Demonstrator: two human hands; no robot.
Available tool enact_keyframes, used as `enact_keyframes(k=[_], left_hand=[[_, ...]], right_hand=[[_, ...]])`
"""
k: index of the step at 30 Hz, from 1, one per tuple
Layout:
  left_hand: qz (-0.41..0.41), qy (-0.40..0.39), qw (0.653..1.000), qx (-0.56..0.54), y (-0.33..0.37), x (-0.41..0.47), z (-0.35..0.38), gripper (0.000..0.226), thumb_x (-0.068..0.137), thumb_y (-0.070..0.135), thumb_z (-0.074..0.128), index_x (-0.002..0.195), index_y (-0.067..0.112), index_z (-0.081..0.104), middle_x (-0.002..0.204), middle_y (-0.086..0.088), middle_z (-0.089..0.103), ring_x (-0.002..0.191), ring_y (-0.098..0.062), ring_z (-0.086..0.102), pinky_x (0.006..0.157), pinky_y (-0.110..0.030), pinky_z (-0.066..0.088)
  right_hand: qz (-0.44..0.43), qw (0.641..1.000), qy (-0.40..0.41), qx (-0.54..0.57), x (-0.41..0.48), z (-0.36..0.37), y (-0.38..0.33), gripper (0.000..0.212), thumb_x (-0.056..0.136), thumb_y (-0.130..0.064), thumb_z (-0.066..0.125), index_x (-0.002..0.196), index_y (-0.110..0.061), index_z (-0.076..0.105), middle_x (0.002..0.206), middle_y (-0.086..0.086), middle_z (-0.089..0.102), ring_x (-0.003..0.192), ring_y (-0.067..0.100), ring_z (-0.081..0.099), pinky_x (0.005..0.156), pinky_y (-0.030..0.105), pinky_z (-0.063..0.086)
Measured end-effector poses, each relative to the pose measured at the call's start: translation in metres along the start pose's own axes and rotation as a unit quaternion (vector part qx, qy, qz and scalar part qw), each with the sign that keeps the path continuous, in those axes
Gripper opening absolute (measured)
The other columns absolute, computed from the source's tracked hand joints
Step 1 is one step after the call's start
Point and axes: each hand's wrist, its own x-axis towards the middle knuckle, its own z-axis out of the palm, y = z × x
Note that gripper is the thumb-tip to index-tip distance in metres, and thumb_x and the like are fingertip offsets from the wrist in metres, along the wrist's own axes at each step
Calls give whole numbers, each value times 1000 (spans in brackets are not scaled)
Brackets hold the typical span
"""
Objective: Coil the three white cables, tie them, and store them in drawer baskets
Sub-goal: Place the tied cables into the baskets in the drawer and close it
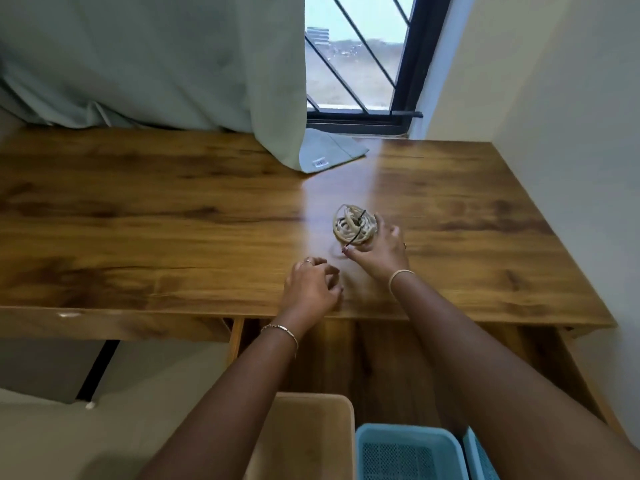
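A white cable (353, 224), wound into a coil with a thin black tie across it, stands just above the wooden desk (173, 216) right of centre. My right hand (379, 252) grips the coil from its right and lower side. My left hand (311, 284) hovers near the desk's front edge, fingers loosely curled, holding nothing. In the open drawer below lie a beige basket (341, 410) and a blue mesh basket (408, 432); the edge of a second blue basket (479, 459) shows beside it. No other cable is in view.
A pale green curtain (156, 64) hangs over the back of the desk, its folded corner (329, 150) resting on the top. A barred window (360, 57) sits behind. A cream wall (571, 133) borders the desk's right side.
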Motion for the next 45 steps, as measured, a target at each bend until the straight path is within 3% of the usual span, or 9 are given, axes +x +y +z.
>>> enact_keyframes(k=[4,7,14,19,23,28,33,42,45], left_hand=[[-3,6,1000,-5,-1,11,3,38,79,43,68,116,34,63,135,11,47,126,-16,38,102,-32,34],[-7,16,1000,-24,-3,12,6,39,78,46,70,116,36,64,133,12,47,126,-14,38,103,-32,33],[-14,0,999,-48,-4,9,6,41,79,44,70,119,37,61,139,13,44,132,-13,31,107,-34,29],[-20,24,988,-150,0,1,5,31,84,31,67,115,33,66,134,10,51,126,-13,43,108,-36,38],[-15,49,977,-208,9,-20,2,28,86,22,65,112,30,68,129,9,56,124,-9,46,104,-28,40],[3,24,971,-237,40,-59,2,36,87,19,65,122,26,62,123,3,58,117,-12,52,99,-27,44],[-9,-20,948,-318,74,-113,17,38,88,15,65,125,19,58,123,3,62,110,-13,59,89,-22,49],[-53,-23,956,-289,94,-259,75,32,88,20,65,120,18,62,112,2,65,109,-13,58,91,-29,49],[-75,-7,964,-256,93,-297,91,33,88,19,65,120,17,62,119,0,65,114,-16,58,96,-34,48]], right_hand=[[-87,991,29,-99,18,8,-3,84,70,-44,77,142,-32,35,152,8,18,137,30,29,109,40,33],[-124,976,20,-176,27,15,-1,65,77,-43,71,135,-26,46,153,8,21,139,30,22,110,42,32],[-180,966,31,-181,21,15,-2,36,86,-20,60,121,-12,57,135,10,46,122,33,45,94,43,45],[-192,972,40,-127,-1,0,-1,40,84,-30,49,112,-5,61,131,14,50,115,34,49,92,44,48],[-193,973,80,-103,-23,-15,10,27,87,-14,59,113,-7,60,133,11,49,114,32,52,91,42,48],[-204,970,109,-73,-71,-43,35,23,87,-15,63,109,-7,61,132,8,50,108,30,56,86,37,48],[-223,969,96,-50,-146,-81,74,31,85,-10,64,116,-9,60,133,7,48,112,27,55,96,40,47],[-144,986,73,-35,-313,-128,214,31,89,-18,64,118,-8,60,122,2,51,105,13,53,90,22,43],[-105,992,42,-49,-344,-129,251,32,89,-19,64,118,-6,59,120,4,52,102,15,55,92,31,49]])
